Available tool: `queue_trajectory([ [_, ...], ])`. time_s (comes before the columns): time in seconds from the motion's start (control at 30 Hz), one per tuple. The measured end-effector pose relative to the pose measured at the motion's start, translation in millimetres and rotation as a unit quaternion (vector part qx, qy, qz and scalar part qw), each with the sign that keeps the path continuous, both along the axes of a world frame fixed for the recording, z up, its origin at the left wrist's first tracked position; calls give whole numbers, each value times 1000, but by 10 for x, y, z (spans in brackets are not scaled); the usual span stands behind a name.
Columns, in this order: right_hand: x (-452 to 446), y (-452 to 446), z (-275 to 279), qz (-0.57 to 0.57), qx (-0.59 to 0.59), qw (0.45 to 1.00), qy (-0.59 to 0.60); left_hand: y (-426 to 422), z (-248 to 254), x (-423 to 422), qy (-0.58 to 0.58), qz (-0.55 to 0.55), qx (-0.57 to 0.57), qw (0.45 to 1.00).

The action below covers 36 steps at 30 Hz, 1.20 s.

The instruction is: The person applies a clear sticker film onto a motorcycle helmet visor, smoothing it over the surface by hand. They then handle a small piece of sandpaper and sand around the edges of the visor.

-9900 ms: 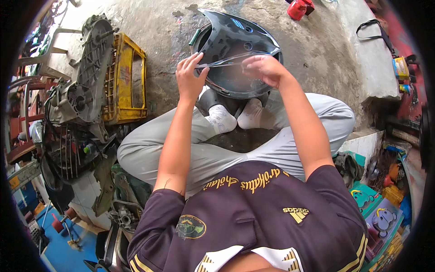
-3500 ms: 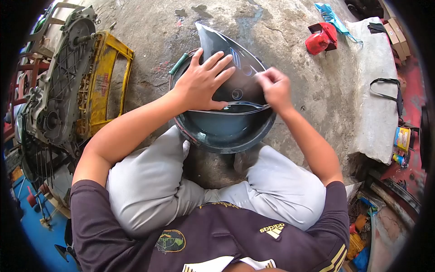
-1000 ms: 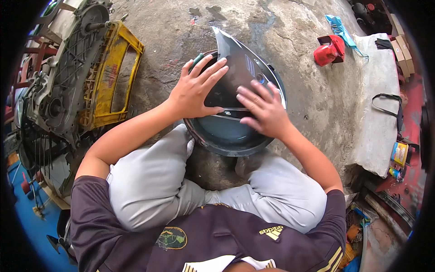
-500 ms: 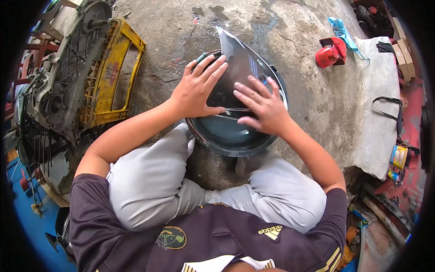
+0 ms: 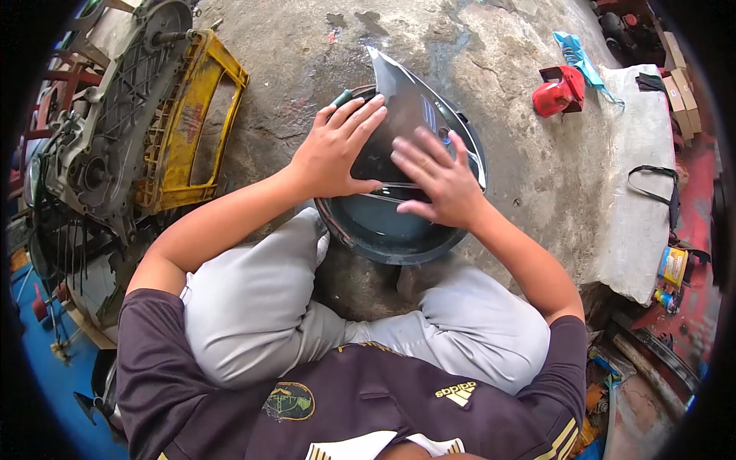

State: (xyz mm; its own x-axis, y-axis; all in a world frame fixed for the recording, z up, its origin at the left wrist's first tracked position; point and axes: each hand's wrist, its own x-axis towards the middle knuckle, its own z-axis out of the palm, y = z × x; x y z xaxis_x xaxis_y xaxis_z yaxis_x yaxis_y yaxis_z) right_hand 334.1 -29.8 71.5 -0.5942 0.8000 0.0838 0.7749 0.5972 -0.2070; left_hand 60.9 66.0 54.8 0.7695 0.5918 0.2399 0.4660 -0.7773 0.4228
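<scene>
While our left hand (image 5: 335, 153) lies spread against the left side of the dark, glossy panel (image 5: 404, 111), thumb at its near edge, we have our right hand (image 5: 443, 182) open, palm down, over its right side, fingers extended and grasping nothing; whether they all touch, we cannot tell. The panel sits across the basin (image 5: 387, 254), beneath and between our hands, its pointed end beyond our fingertips.

Light was pretty bright and soft on the concrete floor (image 5: 529, 180), with some glare off the glossy panel (image 5: 400, 111). Right hand (image 5: 441, 180) came out kinda smeared, and fisheye distortion bent the dark-rimmed edges.
</scene>
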Motion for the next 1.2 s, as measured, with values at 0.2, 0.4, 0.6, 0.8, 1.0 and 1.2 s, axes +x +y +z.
queue_trajectory([
  [0.2, 54, 259, 52, -137, 18, 990, -7, 1, 12, -11, 5, 4, 5, 1000],
  [0.4, 58, 330, -20, -121, -4, 992, 29, -2, -5, -1, -9, 7, 2, 1000],
  [0.6, 2, 377, 2, 64, -22, 996, 61, 2, -8, -10, -9, 12, 0, 1000],
  [0.8, -99, 376, 53, -16, 0, 996, 91, -1, -66, -28, -73, 1, 20, 997],
  [1.0, 22, 519, 24, -114, 9, 991, 62, -26, -56, -28, -58, 5, 28, 998],
  [1.2, 86, 615, -86, -142, 15, 986, 87, -39, -58, -36, -52, 9, 27, 998],
])
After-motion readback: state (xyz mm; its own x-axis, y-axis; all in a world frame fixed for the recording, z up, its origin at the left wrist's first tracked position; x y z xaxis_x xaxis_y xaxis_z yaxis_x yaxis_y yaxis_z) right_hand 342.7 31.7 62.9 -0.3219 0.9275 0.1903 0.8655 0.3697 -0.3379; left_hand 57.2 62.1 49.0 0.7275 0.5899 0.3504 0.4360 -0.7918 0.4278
